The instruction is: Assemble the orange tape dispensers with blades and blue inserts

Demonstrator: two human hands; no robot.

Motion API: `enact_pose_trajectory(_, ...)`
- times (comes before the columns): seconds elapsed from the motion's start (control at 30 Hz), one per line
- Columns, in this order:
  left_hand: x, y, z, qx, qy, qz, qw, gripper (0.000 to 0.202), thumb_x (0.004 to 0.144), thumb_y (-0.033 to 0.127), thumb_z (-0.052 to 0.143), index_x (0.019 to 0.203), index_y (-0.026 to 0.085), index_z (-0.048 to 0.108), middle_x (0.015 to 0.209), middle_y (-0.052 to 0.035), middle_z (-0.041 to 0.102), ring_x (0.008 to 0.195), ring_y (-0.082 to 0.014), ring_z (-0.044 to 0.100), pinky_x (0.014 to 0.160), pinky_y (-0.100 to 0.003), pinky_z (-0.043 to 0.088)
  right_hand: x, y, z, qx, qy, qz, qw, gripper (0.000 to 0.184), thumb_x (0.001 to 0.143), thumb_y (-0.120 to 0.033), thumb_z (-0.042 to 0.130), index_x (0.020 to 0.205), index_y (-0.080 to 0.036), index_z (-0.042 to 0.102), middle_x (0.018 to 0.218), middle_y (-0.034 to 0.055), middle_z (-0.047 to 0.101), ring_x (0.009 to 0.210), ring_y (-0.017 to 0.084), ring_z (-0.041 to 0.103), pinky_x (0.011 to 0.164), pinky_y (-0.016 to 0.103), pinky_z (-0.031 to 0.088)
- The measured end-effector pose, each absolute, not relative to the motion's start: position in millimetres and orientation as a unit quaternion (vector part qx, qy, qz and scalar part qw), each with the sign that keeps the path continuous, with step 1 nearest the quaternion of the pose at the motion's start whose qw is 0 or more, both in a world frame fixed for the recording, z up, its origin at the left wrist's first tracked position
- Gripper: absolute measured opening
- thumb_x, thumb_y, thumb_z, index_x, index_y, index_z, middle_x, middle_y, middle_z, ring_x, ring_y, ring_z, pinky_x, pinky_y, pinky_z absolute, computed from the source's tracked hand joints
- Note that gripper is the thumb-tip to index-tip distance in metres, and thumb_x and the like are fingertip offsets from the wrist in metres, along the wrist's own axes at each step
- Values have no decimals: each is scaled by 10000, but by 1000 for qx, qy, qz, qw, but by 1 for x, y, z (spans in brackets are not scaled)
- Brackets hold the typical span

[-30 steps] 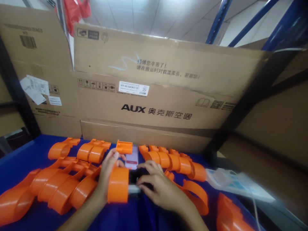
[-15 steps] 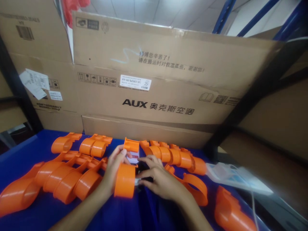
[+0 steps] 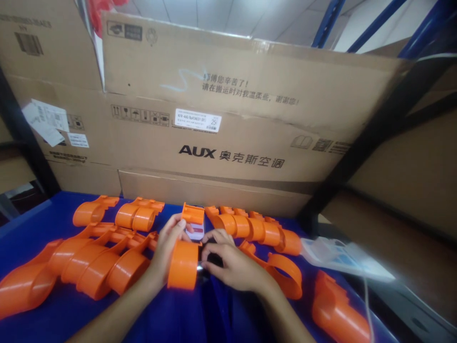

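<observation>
My left hand [image 3: 168,240] grips an orange plastic part [image 3: 183,267] at the centre, fingers closed around its narrow neck. The part has a round band at the near end and a ribbed piece at the far end. At the right side of that band is my right hand [image 3: 232,264], its thumb and fingertips pinched together near something dark and shiny. What those fingers hold is too small and blurred to name. A pale panel with a pink band [image 3: 195,232] shows partly behind the held part.
Several similar orange parts [image 3: 93,269] lie in rows on the blue table [image 3: 21,224] at left. More orange parts [image 3: 257,228] lie at right. A plastic bag [image 3: 342,257] and a white cable [image 3: 367,305] are further right. Large cardboard [image 3: 228,138] stands behind.
My right fingers have curled in closer to the band, and the pale piece that showed between them is now mostly hidden. My left hand keeps its hold. The whole view has shifted slightly.
</observation>
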State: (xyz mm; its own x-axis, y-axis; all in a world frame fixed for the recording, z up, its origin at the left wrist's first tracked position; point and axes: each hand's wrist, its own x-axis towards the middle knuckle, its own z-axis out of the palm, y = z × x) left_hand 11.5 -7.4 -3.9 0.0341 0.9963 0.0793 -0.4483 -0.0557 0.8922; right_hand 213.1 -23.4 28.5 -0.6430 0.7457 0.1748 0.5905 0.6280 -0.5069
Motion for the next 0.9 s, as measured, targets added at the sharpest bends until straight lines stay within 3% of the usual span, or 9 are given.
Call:
enact_pose_trajectory(0.27,13,-8,-2,394,342,617,589,367,791,530,725,851,192,595,736,2,647,481,-84,507,451,-197,401,215,-21,25,-371,-870,226,236,116,945,-225,606,899,-226,712,1214,60,536,1224,231,494,1089,416,371)
enact_pose_trajectory(0.37,13,-10,2,394,344,613,592,372,798,542,715,852,191,607,658,12,625,450,-86,494,436,-193,389,214,-20,26,-357,-856,249,279,103,930,-219,622,874,-222,708,1200,59,575,1203,226,528,1067,394,394)
enact_pose_trajectory(0.5,13,-12,1,399,344,605,597,400,810,583,687,832,189,619,549,20,585,418,-102,489,436,-207,397,215,-18,26,-397,-784,292,376,158,952,-285,588,841,-212,674,896,29,669,865,196,633,820,332,500)
enact_pose_trajectory(0.63,15,-12,-6,398,349,600,600,403,798,589,701,840,195,627,544,17,592,425,-108,481,432,-207,367,217,-14,25,-412,-667,357,508,175,916,-380,641,960,-215,681,724,-11,654,656,159,616,637,273,486)
enact_pose_trajectory(0.77,16,-12,-11,411,354,589,599,403,827,591,670,853,193,621,564,12,598,443,-108,486,457,-214,370,219,-14,26,-412,-617,410,530,212,849,-408,714,879,-198,713,683,1,680,618,159,627,624,272,496)
enact_pose_trajectory(0.9,17,-12,-13,415,355,590,594,405,838,597,654,859,195,611,556,22,586,442,-104,467,461,-212,355,220,-18,29,-388,-575,471,544,225,832,-407,731,887,-189,735,764,45,744,719,199,687,718,312,530)
